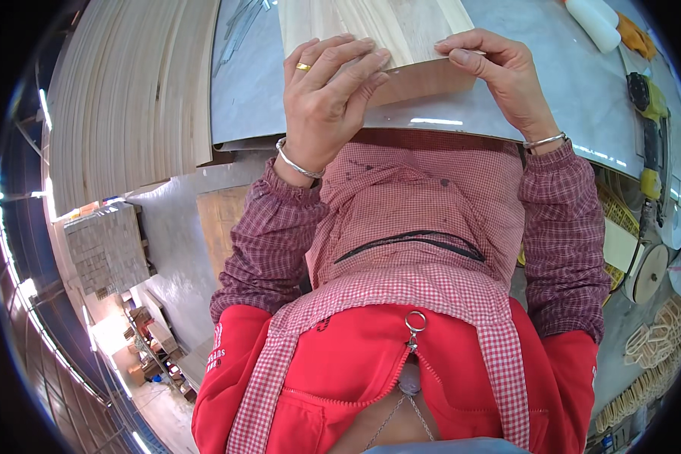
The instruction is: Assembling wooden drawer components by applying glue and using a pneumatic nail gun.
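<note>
Person's left hand (327,97) lies on pale, striped wooden board (401,34) | right hand (505,74), apart, touches its near corner | grip: cannot tell | red zip-front jacket (340,359): white lettering (216,354), left sleeve

The surface (250,106) held strips (238,34) at eleven o'clock, a wooden board (371,23) at twelve, a bottle (594,23) and power tool (649,102) near two.

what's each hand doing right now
Left hand: open, laid on the wooden board.
Right hand: curled at the board's edge; whether it grips cannot be told.
</note>
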Tool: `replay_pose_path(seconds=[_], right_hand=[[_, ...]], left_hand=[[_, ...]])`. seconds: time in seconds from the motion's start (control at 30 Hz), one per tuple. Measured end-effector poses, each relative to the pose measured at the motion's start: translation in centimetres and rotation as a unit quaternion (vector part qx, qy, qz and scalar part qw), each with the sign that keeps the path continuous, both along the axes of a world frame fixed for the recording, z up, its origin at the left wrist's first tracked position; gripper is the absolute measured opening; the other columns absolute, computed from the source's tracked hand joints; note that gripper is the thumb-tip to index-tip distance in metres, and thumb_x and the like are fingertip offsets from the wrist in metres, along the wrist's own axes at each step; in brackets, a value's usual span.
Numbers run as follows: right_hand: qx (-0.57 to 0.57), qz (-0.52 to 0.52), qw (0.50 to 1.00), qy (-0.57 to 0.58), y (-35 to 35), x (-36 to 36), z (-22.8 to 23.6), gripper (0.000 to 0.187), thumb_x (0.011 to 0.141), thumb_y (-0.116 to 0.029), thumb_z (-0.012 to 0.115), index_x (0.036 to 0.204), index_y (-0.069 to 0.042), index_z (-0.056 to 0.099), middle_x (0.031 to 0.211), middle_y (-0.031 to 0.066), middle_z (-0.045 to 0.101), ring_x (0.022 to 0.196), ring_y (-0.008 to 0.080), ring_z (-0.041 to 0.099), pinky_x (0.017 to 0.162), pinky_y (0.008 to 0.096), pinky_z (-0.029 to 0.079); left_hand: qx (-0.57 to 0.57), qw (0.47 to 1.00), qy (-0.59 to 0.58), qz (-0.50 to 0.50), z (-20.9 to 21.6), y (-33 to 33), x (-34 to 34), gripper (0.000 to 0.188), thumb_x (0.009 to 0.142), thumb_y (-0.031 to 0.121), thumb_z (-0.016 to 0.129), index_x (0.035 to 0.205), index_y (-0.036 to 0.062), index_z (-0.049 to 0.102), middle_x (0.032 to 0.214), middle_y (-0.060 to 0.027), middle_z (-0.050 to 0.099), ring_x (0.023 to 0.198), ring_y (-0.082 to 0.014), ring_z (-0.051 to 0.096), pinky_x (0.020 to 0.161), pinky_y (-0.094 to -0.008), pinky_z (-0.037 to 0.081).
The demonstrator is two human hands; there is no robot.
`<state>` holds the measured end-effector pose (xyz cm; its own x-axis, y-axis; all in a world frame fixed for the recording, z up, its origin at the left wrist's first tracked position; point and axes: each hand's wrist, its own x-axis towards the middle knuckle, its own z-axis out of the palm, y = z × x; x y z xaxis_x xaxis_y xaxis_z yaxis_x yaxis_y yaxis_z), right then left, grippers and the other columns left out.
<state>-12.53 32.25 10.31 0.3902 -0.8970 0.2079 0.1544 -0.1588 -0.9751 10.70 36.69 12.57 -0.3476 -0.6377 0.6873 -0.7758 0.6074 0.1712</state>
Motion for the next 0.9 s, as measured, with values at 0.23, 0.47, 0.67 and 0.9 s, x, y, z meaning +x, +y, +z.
replay_pose_path(seconds=[0.23, 0.47, 0.67, 0.9], right_hand=[[0.029, 0.022, 0.999, -0.029, -0.05, 0.14, 0.05, 0.012, 0.085, -0.012, 0.066, 0.094, -0.009, 0.073, 0.092, 0.0034, 0.070, 0.084, 0.0115, 0.060, 0.084, 0.0212, 0.044], [0.052, 0.029, 0.998, -0.027, -0.08, 0.06, 0.31, 0.012, 0.084, -0.011, 0.066, 0.094, -0.009, 0.073, 0.091, 0.0035, 0.070, 0.083, 0.0115, 0.061, 0.083, 0.0206, 0.045], [0.054, 0.022, 0.998, -0.031, -0.08, 0.41, 0.25, 0.012, 0.084, -0.012, 0.066, 0.095, -0.010, 0.073, 0.092, 0.0033, 0.070, 0.083, 0.0109, 0.062, 0.083, 0.0196, 0.046], [0.046, 0.026, 0.998, -0.040, -0.14, 0.29, 0.08, 0.014, 0.084, -0.013, 0.067, 0.097, -0.011, 0.073, 0.093, 0.0028, 0.071, 0.083, 0.0103, 0.062, 0.083, 0.0189, 0.047]], left_hand=[[0.006, 1.000, 0.002, -0.001, -0.02, 0.06, 0.05, 0.025, 0.070, 0.013, 0.075, 0.095, 0.0176, 0.072, 0.099, 0.0040, 0.068, 0.099, -0.0160, 0.060, 0.096, -0.0346, 0.038], [0.025, 1.000, -0.004, -0.002, 0.42, 0.28, -0.20, 0.026, 0.073, 0.008, 0.074, 0.098, 0.0146, 0.073, 0.102, 0.0025, 0.068, 0.104, -0.0169, 0.059, 0.094, -0.0299, 0.040], [0.028, 1.000, -0.005, -0.004, 0.61, 0.31, -0.23, 0.026, 0.073, 0.007, 0.074, 0.097, 0.0134, 0.073, 0.101, 0.0014, 0.068, 0.103, -0.0175, 0.060, 0.094, -0.0301, 0.042], [0.014, 1.000, 0.006, -0.014, 0.20, 0.06, -0.65, 0.024, 0.073, 0.003, 0.073, 0.096, 0.0096, 0.072, 0.100, -0.0010, 0.068, 0.099, -0.0184, 0.061, 0.089, -0.0293, 0.045]])
